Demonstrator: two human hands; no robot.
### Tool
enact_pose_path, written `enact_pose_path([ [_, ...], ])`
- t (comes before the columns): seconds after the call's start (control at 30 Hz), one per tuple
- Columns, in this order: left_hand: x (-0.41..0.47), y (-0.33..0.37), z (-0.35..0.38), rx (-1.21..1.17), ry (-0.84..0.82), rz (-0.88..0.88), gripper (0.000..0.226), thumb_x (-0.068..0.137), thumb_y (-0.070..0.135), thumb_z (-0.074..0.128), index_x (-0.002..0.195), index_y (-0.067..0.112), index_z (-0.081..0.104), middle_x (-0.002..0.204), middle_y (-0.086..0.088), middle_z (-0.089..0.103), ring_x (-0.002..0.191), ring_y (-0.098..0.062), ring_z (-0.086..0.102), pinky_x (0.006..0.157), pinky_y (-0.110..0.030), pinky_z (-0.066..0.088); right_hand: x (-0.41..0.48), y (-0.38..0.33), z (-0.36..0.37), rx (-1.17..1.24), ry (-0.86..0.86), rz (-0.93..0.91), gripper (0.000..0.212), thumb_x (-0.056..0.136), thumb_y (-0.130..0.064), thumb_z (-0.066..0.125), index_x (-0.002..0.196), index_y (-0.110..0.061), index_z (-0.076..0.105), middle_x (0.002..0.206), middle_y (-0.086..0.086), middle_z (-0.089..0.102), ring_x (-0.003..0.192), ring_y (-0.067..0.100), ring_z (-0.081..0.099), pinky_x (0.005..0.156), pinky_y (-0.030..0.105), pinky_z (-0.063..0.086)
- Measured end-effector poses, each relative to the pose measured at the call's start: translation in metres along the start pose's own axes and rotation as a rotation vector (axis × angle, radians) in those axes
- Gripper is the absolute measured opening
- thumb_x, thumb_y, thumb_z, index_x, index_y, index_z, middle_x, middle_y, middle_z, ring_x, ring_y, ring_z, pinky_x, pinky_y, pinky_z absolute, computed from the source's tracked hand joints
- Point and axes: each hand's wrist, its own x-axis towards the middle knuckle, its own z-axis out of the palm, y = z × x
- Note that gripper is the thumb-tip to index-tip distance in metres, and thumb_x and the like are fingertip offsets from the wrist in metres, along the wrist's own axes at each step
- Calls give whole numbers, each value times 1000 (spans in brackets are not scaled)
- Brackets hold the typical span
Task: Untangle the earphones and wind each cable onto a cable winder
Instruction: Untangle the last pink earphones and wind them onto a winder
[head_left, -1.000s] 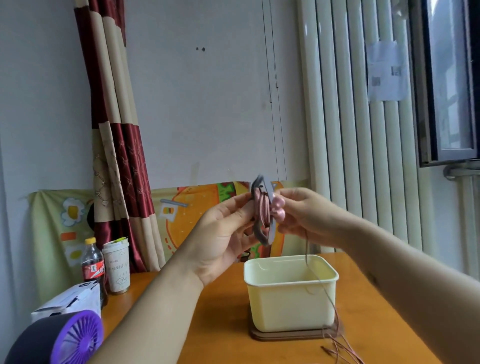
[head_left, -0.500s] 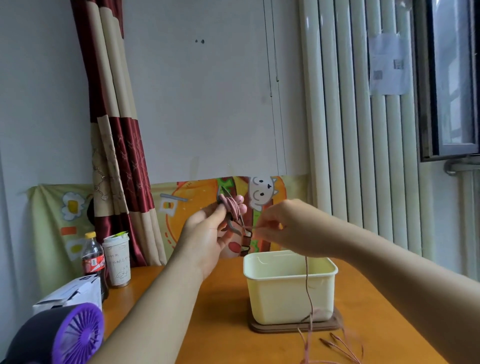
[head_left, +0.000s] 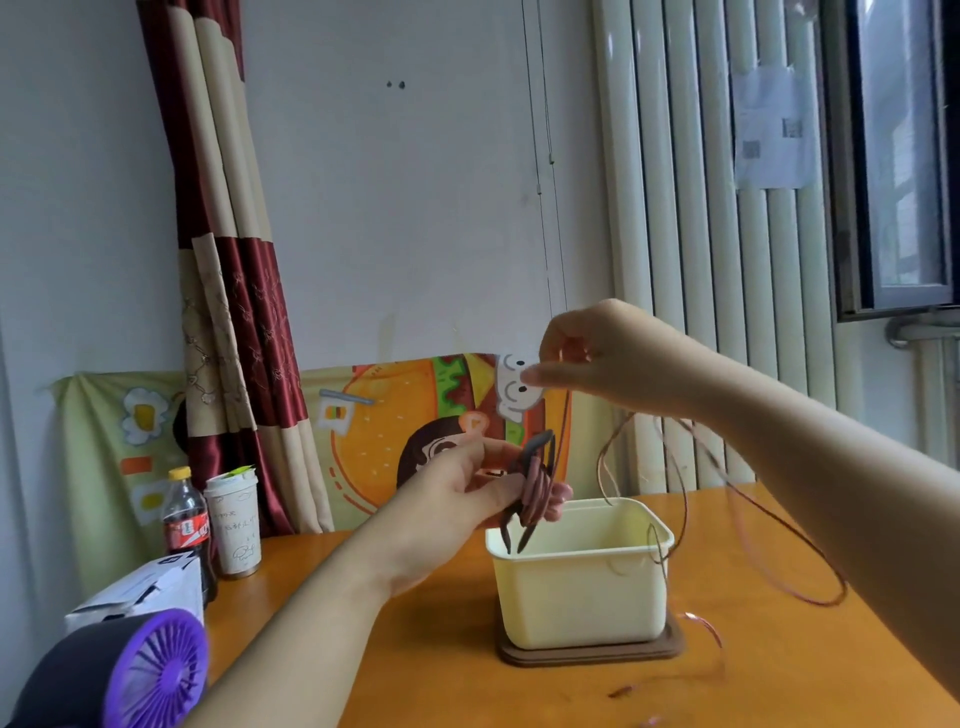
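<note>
Orange table (head_left: 415, 649), white wall behind; the work itself is up in the air over it.

Cable winder (head_left: 535, 488) is in your left hand (head_left: 457, 493), just above the near-left rim of the cream tub (head_left: 582, 597). It's a dark forked frame, tilted, with two prongs pointing down toward the tub and a band of pinkish-brown turns on its waist. Thumb and fingers pinch right at that wound band. My read: this pins the laid turns so they can't slip off.

Cable (head_left: 564, 410) runs near-straight up from the winder to your right hand (head_left: 608, 358), which is raised above it and pinches the strand between thumb and curled fingers. Likely reason: height gives tension, so the next wrap lands tight.

Past the pinch the cable goes slack. Big springy loops hang under your right forearm, one drapes against the tub's far-right rim, and the rest trails onto the table right of the tub. It's thin and coppery-pink and holds its curl. No knot is visible in the loops. I can't pick out the earbuds or plug.

The tub sits on a brown base (head_left: 592, 652), and its inside looks bare from this angle.

Far left of the table: cola bottle (head_left: 186, 525), paper cup (head_left: 234, 519), white box (head_left: 140, 592), purple fan (head_left: 156, 670). All are well clear of the cable. Burger-print cloth (head_left: 395, 426) and red-cream curtain (head_left: 223, 260) are behind.
</note>
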Motion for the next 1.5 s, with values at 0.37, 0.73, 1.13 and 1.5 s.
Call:
enact_pose_path([
  [0.37,1,6,5,-24,-90,27,23,99,16,45,119,15,56,109,-3,74,107,-18,68,102,-41,47,1,13,27,299,325,41,15,85,-36,66,80,-22,64,53,-10,45,46,3,39,49,14,30],
  [0.73,2,8,1,-135,-92,59,31,91,23,50,118,11,57,109,-8,73,105,-23,68,94,-37,52,8,12,36,395,461,46,15,84,-34,69,75,-23,63,50,-10,45,46,3,39,49,12,30],
  [1.13,16,18,-5,-804,245,107,29,90,18,55,115,10,68,106,-6,73,100,-17,68,93,-36,50,-17,-2,92,629,116,143,42,100,-31,42,68,-8,56,57,3,47,46,11,38,46,28,30],
  [1.5,22,3,-13,-460,593,37,21,100,23,52,100,19,73,96,3,76,89,-7,69,83,-30,48,-17,-7,62,-283,-69,-179,29,100,-33,39,94,-18,64,82,-2,65,72,18,60,68,23,41],
])
